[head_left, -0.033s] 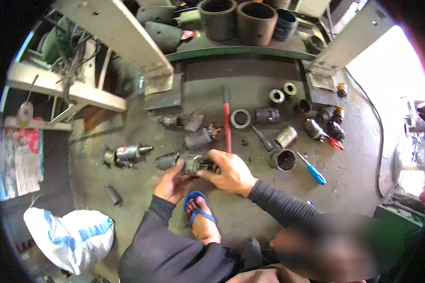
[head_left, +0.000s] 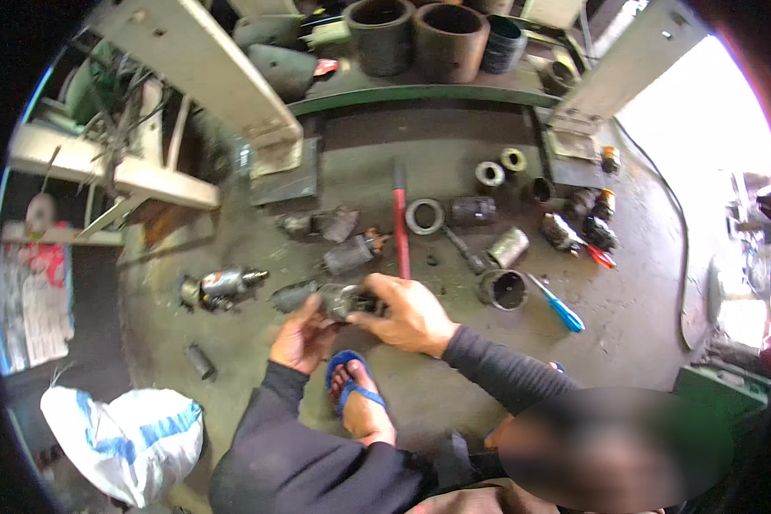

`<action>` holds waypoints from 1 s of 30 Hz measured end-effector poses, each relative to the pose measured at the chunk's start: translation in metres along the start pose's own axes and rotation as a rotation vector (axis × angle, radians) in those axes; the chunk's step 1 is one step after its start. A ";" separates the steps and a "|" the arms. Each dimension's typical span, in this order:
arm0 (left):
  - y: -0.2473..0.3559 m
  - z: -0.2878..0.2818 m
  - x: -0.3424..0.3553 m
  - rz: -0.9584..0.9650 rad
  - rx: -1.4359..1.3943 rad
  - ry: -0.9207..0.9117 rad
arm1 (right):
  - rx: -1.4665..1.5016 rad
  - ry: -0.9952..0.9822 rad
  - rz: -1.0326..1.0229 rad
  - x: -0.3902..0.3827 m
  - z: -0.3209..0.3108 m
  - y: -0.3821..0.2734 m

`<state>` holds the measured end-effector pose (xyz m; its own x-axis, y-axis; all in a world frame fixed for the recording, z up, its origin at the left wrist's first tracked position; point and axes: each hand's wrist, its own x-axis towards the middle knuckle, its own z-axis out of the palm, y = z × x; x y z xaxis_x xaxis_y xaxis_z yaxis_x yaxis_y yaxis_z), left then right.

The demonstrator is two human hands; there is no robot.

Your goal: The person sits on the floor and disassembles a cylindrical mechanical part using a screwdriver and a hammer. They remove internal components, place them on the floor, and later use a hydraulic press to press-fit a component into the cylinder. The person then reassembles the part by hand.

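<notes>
Metal cylinder, dark grey and grimy (head_left: 340,301), sits between left hand (head_left: 302,340) and right hand (head_left: 415,317), both gripping it; grip unchanged since earlier, view slightly shifted.

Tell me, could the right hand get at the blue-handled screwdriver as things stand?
Probably yes, but the right hand is gripping a dark metal part. The blue-handled screwdriver lies uncovered on the floor to that hand's right, with an open metal cup near its shaft.
</notes>
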<state>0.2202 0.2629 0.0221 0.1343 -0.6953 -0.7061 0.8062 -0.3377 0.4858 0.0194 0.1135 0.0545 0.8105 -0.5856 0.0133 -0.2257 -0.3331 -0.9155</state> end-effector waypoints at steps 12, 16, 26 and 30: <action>-0.024 0.076 0.020 0.523 1.241 -0.068 | 0.024 -0.065 0.182 0.000 -0.018 0.023; -0.038 0.068 0.018 0.489 1.184 -0.081 | -0.310 -0.075 -0.035 -0.011 -0.092 0.018; -0.021 0.062 0.023 0.053 0.532 -0.057 | -0.980 -0.295 0.499 -0.183 -0.331 0.124; -0.006 0.086 0.022 0.006 0.509 -0.106 | -1.090 -0.169 0.414 -0.198 -0.304 0.177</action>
<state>0.1688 0.1952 0.0480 0.0573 -0.7497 -0.6593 0.4193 -0.5812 0.6974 -0.3457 -0.0542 0.0122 0.6095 -0.7195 -0.3329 -0.7650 -0.6439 -0.0091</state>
